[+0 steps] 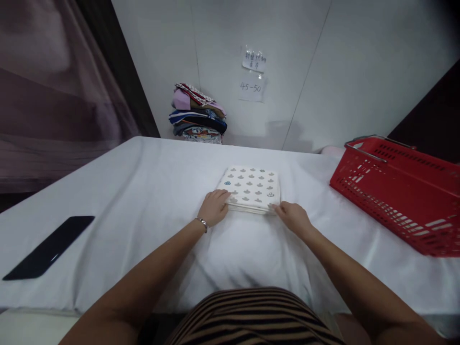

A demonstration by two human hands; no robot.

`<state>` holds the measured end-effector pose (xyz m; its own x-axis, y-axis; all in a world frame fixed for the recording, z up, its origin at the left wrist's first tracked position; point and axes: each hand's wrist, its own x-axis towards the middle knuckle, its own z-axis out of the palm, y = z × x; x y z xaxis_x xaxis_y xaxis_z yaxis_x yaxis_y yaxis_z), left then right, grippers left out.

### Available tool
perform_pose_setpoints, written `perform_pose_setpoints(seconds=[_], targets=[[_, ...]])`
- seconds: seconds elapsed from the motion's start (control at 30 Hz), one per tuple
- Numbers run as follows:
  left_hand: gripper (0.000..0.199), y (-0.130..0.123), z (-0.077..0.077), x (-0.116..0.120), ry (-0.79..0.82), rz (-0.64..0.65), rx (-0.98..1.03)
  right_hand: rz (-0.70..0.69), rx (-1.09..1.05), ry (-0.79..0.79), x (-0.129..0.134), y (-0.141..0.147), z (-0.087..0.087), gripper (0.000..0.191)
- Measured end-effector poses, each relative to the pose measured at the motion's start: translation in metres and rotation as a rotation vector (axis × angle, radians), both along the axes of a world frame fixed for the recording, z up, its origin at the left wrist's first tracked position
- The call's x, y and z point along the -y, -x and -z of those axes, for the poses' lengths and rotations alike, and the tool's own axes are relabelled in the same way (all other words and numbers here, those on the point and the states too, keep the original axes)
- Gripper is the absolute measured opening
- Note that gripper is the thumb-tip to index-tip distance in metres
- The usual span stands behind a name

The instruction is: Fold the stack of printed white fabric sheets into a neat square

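A white cloth [249,185] printed with small grey cloud-like shapes lies folded into a neat, layered rectangle in front of me. My left hand [214,207], with a bracelet at the wrist, grips its near left corner, thumb toward the front edge. At the near right corner, my right hand [293,216] pinches the cloth between thumb and curled fingers. Both hands rest low, close to the white sheet under the cloth.
A white-covered table [151,191] spreads under everything. To the right stands a red plastic basket [395,191] with a metal handle. A flat black object [50,247] lies at the left. Folded clothes [199,115] are stacked beyond the far edge, by a wall with paper notes [251,87].
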<state>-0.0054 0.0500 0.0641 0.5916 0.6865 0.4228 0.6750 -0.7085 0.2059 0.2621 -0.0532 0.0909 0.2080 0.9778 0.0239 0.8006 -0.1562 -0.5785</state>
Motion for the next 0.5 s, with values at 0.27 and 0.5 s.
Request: perform_pose_setpoints(seconds=[0.27,0.5], targets=[[0.04,-0.02,0.013,0.008,-0.077,0.122,-0.137,-0.393,0.376,-0.416,-0.024,0.055,-0.024,0.031],[0.042,-0.012,0.019,0.012,-0.104,0.14,-0.136,-0.472,0.486,-0.183,-0.038,0.032,0.032,0.065]])
